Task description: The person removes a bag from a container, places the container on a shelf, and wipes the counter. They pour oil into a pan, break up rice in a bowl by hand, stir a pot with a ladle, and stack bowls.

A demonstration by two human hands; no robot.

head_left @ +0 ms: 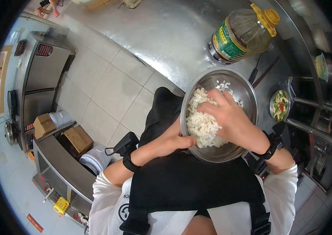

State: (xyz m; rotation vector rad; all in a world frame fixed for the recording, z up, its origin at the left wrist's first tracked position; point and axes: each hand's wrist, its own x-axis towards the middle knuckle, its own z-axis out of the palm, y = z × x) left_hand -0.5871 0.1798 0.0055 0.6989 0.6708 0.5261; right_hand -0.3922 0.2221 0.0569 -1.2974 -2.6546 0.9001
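A steel mixing bowl (254, 111) is held in front of my body, close to the counter edge. White cooked rice (203, 125) is heaped on its left side, with loose grains farther up the inner wall. My left hand (173, 139) grips the bowl's left rim, thumb over the edge, its other fingers largely hidden by the bowl. My right hand (226, 113) reaches in from the right, with its fingers curled into the rice. Some of those fingertips are buried and cannot be seen.
A large oil bottle (242, 37) with a yellow cap stands on the steel counter (154, 31) beyond the bowl. Dark-handled utensils (256, 70) lie beside it. Farther right is a dish of chopped food (280, 105). Cardboard boxes (75, 143) and a steel cabinet (42, 74) are at left.
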